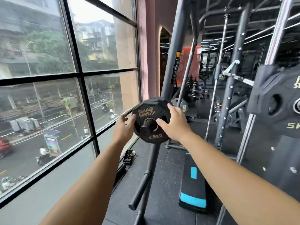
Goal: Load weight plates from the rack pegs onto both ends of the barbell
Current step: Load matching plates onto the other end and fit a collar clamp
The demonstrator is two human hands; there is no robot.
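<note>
Tall black-framed window panes [78, 73] fill the left side and look down on a street, while a dark gym rack [230, 88] with chrome guide rods takes up the right. One barbell [240, 78] lies across the rack, its chrome shaft blurred. At the right edge hangs one large black plate [274, 101] marked 5K; what carries it is cut off. On the rubber floor below lies one black step bench [193, 184] with blue stripes. At centre, one small plate [151, 120] marked 2.5KG sits on a black rack peg [148, 125], whose end pokes through its hole; whether more plates sit behind it cannot be told. Another small plate [183, 106] shows just beyond, too blurred to read. Both bare hands are on the 2.5KG plate: the left hand [125, 123] pinches its left rim, thumb on the face and fingers curled behind, and the right hand [174, 123] lies flat on the right face, fingers spread and straight.
</note>
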